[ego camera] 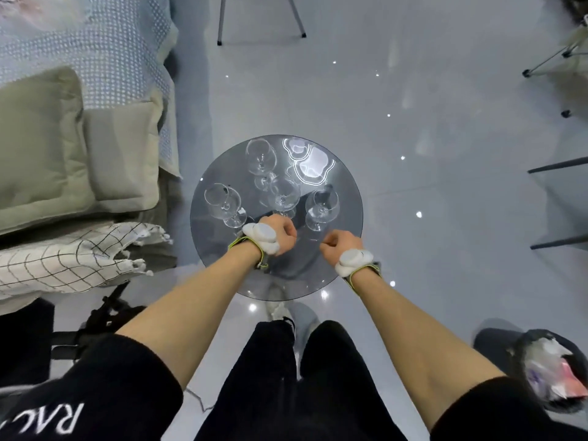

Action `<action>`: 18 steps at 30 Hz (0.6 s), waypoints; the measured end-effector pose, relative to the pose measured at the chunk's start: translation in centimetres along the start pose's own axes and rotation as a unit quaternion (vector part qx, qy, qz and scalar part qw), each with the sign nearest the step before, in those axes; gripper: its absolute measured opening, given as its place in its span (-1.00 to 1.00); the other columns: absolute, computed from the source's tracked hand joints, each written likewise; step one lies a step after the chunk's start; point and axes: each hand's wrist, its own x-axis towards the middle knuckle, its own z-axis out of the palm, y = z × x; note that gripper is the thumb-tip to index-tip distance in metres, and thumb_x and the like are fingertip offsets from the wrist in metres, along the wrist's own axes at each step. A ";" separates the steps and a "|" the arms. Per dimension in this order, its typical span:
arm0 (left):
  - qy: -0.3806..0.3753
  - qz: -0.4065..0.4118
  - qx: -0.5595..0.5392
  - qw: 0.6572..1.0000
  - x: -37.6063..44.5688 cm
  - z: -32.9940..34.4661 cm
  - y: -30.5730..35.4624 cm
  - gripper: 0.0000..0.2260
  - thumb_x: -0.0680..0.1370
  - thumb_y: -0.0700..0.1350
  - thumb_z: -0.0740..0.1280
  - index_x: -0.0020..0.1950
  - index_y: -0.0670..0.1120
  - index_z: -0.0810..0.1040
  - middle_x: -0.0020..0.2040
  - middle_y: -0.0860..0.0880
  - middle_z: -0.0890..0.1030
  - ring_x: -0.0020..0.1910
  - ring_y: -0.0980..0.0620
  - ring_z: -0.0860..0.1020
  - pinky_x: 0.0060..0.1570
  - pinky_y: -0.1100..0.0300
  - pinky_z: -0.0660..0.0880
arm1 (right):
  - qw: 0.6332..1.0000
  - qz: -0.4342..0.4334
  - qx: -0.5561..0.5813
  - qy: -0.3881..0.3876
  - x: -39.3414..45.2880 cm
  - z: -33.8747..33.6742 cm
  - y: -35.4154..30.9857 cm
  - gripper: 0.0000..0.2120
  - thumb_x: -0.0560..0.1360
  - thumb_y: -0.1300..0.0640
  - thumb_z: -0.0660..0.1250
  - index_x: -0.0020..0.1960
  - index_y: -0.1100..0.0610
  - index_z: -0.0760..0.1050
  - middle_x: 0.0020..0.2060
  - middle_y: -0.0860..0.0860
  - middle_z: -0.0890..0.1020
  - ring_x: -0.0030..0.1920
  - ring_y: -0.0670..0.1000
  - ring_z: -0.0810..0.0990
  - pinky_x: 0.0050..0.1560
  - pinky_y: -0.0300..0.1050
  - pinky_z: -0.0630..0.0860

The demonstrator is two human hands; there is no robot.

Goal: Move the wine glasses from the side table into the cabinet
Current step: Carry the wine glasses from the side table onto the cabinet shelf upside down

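Nearest the camera are the person's black sleeves and dark trousers, with two bare forearms reaching forward and down over the round smoked-glass counter (345, 186). Each wrist carries a white pod strapped on with a yellow-edged band. The left hand (280, 232) hangs over the near part of the counter with its fingers curled under; the grip looks closed like a loose fist, and whether it has hold of a stem or base beneath it cannot be told. The right hand (342, 246) is just beside it to the right, fingers likewise curled in, with nothing visibly held. Four wine glasses stand upright on the counter beyond the hands: the left glass (224, 203) near the counter's left edge, just beyond the left wrist; the middle glass (283, 195) directly past the left knuckles, its base close to or hidden by them; the right glass (321, 206) just beyond the gap between the hands; and the far glass (261, 159) toward the back edge, its base overlapping the middle glass in this view. Bright ceiling-light reflections lie on the far right of the glass top. To the left are a bed with olive pillows (47, 148) and a checked throw (70, 259); past the counter, glossy grey floor and chair legs (299, 17).
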 end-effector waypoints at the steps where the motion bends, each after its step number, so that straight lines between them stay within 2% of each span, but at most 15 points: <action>1: -0.006 -0.003 -0.003 1.000 0.9 0.1 0.1 -0.87 0.48 -0.08 0.31 -0.05 0.08 0.62 0.13 0.06 0.65 0.08 -0.01 0.60 0.14 0.16 0.53 | 1.000 0.014 0.021 -0.001 0.7 0.1 0.2 -0.81 0.49 0.12 0.30 0.06 0.11 0.61 0.00 0.07 0.68 0.04 0.14 0.61 0.00 -0.12 0.52; 5: -0.017 -0.028 -0.030 0.999 4.3 0.6 0.1 -0.90 0.47 -0.07 0.33 -0.20 0.14 0.56 0.13 0.07 0.65 0.14 0.00 0.60 0.21 0.12 0.51 | 0.988 0.082 0.131 -0.003 4.0 0.6 1.7 -0.88 0.47 0.11 0.34 -0.03 0.04 0.62 -0.02 0.06 0.69 0.03 0.14 0.63 0.14 0.00 0.56; 7: -0.021 -0.040 -0.040 0.998 6.6 0.8 0.3 -0.90 0.49 -0.09 0.33 -0.16 0.12 0.57 0.09 0.04 0.66 0.10 -0.02 0.60 0.19 0.11 0.52 | 0.975 0.110 0.194 -0.008 6.8 1.0 3.0 -0.95 0.43 0.11 0.35 -0.18 -0.01 0.58 -0.11 0.06 0.69 -0.02 0.18 0.66 0.11 0.11 0.59; 9: -0.026 -0.049 -0.036 0.998 7.6 0.9 0.4 -0.92 0.51 -0.09 0.32 -0.09 0.07 0.58 0.05 0.02 0.67 0.06 -0.03 0.60 0.15 0.14 0.52 | 0.957 0.142 0.254 -0.008 8.4 1.0 3.9 -0.90 0.43 0.15 0.33 -0.24 0.01 0.56 -0.21 0.08 0.67 -0.10 0.19 0.67 0.06 0.16 0.61; 10: -0.020 -0.058 -0.040 0.997 9.1 1.1 0.4 -0.93 0.51 -0.09 0.32 -0.09 0.07 0.57 0.03 0.01 0.66 0.04 -0.04 0.61 0.11 0.15 0.52 | 0.942 0.160 0.293 -0.013 10.3 1.0 4.5 -0.89 0.45 0.19 0.30 -0.22 0.06 0.56 -0.27 0.10 0.65 -0.18 0.18 0.66 0.00 0.15 0.62; 12: -0.006 -0.073 -0.056 0.996 10.2 1.2 0.3 -0.95 0.52 -0.07 0.32 -0.09 0.06 0.57 -0.04 0.00 0.65 -0.02 -0.06 0.61 0.03 0.17 0.53 | 0.906 0.202 0.370 -0.021 12.0 0.6 4.6 -0.88 0.52 0.27 0.23 -0.13 0.16 0.53 -0.33 0.10 0.58 -0.35 0.08 0.58 -0.26 0.01 0.59; 14: 0.002 -0.084 -0.071 0.994 11.2 1.6 0.2 -0.92 0.52 -0.09 0.31 -0.06 0.00 0.60 -0.13 0.01 0.63 -0.06 -0.07 0.62 -0.01 0.16 0.54 | 0.862 0.254 0.437 -0.035 13.8 0.2 4.7 -0.88 0.58 0.25 0.18 -0.07 0.16 0.47 -0.28 0.07 0.54 -0.35 0.03 0.56 -0.44 -0.15 0.56; 15: 0.004 -0.090 -0.076 0.993 11.9 1.9 0.2 -0.91 0.52 -0.10 0.31 -0.05 -0.02 0.61 -0.16 0.01 0.61 -0.07 -0.08 0.62 -0.03 0.15 0.54 | 0.840 0.272 0.467 -0.051 14.8 0.3 4.9 -0.89 0.61 0.19 0.17 -0.02 0.15 0.46 -0.19 0.08 0.55 -0.26 0.07 0.60 -0.37 -0.14 0.59; 16: 0.006 -0.094 -0.082 0.992 12.4 2.3 0.2 -0.90 0.52 -0.11 0.31 -0.05 -0.03 0.61 -0.17 0.02 0.61 -0.08 -0.07 0.62 -0.06 0.16 0.54 | 0.824 0.277 0.489 -0.074 15.5 0.4 5.0 -0.84 0.64 0.10 0.14 0.06 0.16 0.45 -0.07 0.09 0.56 -0.09 0.11 0.63 -0.19 -0.08 0.62; 18: 0.021 -0.102 -0.100 0.990 13.0 3.0 0.0 -0.89 0.51 -0.12 0.31 -0.05 -0.03 0.63 -0.20 0.03 0.60 -0.13 -0.04 0.60 -0.10 0.20 0.50 | 0.793 0.273 0.533 -0.112 16.4 1.0 5.4 -0.65 0.65 -0.08 0.08 0.22 0.16 0.41 0.14 0.12 0.54 0.19 0.18 0.57 0.17 0.05 0.54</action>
